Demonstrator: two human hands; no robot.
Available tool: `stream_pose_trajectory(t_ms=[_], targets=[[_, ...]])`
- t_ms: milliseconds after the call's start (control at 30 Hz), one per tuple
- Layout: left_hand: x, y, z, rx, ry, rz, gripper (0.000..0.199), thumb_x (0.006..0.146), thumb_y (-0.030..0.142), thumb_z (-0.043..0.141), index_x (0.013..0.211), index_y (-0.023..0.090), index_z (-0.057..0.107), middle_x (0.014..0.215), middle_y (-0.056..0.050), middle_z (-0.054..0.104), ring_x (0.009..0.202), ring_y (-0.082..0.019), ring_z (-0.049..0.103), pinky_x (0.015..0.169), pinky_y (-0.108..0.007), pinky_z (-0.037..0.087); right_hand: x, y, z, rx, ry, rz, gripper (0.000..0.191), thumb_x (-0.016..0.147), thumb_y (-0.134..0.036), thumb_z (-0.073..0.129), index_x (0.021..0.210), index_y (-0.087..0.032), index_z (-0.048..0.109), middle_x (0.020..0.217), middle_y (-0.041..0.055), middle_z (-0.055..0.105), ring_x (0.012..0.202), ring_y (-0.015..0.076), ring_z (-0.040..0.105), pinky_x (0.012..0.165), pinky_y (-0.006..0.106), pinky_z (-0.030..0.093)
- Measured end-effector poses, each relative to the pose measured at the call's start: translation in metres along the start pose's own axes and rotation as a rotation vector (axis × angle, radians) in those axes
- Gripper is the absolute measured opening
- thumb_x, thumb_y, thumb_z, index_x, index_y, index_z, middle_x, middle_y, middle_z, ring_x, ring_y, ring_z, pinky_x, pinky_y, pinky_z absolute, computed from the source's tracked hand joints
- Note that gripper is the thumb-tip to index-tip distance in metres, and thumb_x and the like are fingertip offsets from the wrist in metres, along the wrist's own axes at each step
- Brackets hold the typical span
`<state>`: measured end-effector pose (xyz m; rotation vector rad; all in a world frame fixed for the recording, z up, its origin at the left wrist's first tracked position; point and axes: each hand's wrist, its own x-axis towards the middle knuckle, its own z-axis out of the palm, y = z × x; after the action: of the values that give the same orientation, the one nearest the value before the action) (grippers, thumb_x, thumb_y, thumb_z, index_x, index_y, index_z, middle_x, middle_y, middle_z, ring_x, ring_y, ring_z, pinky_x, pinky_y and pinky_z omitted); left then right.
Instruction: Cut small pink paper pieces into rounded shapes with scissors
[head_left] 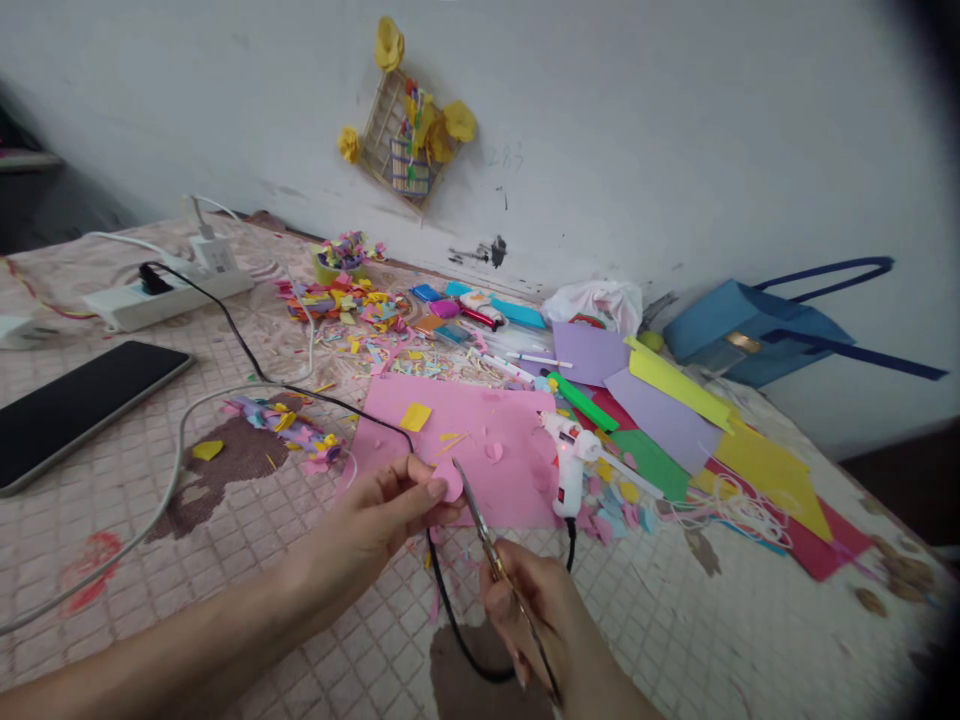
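A small rounded piece of pink paper (pixel 451 482) is pinched between the thumb and fingers of my left hand (pixel 397 503). My right hand (pixel 529 605) is closed around a slim pair of metal scissors (pixel 481 525), seen nearly edge-on, with a gold-coloured part near the middle. Their tip meets or nearly meets the right edge of the pink piece; exact contact cannot be told. Beneath both lies a pink paper sheet (pixel 517 490) with a yellow square (pixel 415 417) and small scraps on it. The scissors' handle loops are mostly hidden by my right hand.
A white glue gun (pixel 569 470) with a lit light lies right of my hands, its black cord looping below them. Coloured paper sheets (pixel 660 415) and a blue bag (pixel 757 330) are farther right. Leftward are a phone (pixel 90 405), a power strip (pixel 169 298) and paper scraps (pixel 352 303).
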<state>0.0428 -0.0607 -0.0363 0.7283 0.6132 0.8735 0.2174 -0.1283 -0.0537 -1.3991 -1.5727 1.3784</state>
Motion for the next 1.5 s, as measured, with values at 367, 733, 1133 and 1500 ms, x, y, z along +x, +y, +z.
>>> stream_pose_trajectory(t_ms=[367,733,1133,1500], targets=[[0.006,0.008,-0.008,0.06,-0.071,-0.062,0.013,0.081,0.019,0.063,0.072,0.015,0.056,0.076,0.003,0.063,0.075,-0.009,0.059,0.08,-0.024,0.045,0.0,-0.006,-0.012,-0.155,-0.007,-0.069,0.057,0.078,-0.074,0.032,0.062,-0.019,0.04,0.043,-0.0064,0.036,0.036,0.0066,0.033,0.034,0.017,0.023],[0.01,0.018,-0.014,0.137,-0.189,-0.084,0.013,0.083,0.017,0.061,0.071,0.014,0.055,0.077,0.001,0.065,0.074,-0.009,0.061,0.074,-0.022,0.046,-0.004,-0.013,-0.017,-0.183,-0.043,-0.036,0.059,0.076,-0.076,0.031,0.062,-0.02,0.039,0.041,-0.0066,0.034,0.034,0.0073,0.033,0.034,0.019,0.022],[0.009,0.03,-0.014,0.245,-0.274,-0.172,0.016,0.078,0.021,0.066,0.069,0.015,0.055,0.075,0.0,0.065,0.072,-0.012,0.06,0.069,-0.024,0.043,-0.016,-0.021,-0.022,-0.125,-0.133,0.08,0.052,0.077,-0.069,0.043,0.062,-0.019,0.042,0.049,-0.0059,0.037,0.037,0.0065,0.036,0.035,0.018,0.026],[0.009,0.032,-0.016,0.292,-0.364,-0.207,0.01,0.078,0.017,0.066,0.072,0.013,0.057,0.079,-0.003,0.068,0.074,-0.012,0.061,0.069,-0.025,0.045,-0.019,-0.038,-0.025,-0.163,-0.178,0.133,0.057,0.073,-0.074,0.044,0.059,-0.018,0.042,0.049,-0.0052,0.037,0.042,0.0077,0.037,0.038,0.018,0.026]])
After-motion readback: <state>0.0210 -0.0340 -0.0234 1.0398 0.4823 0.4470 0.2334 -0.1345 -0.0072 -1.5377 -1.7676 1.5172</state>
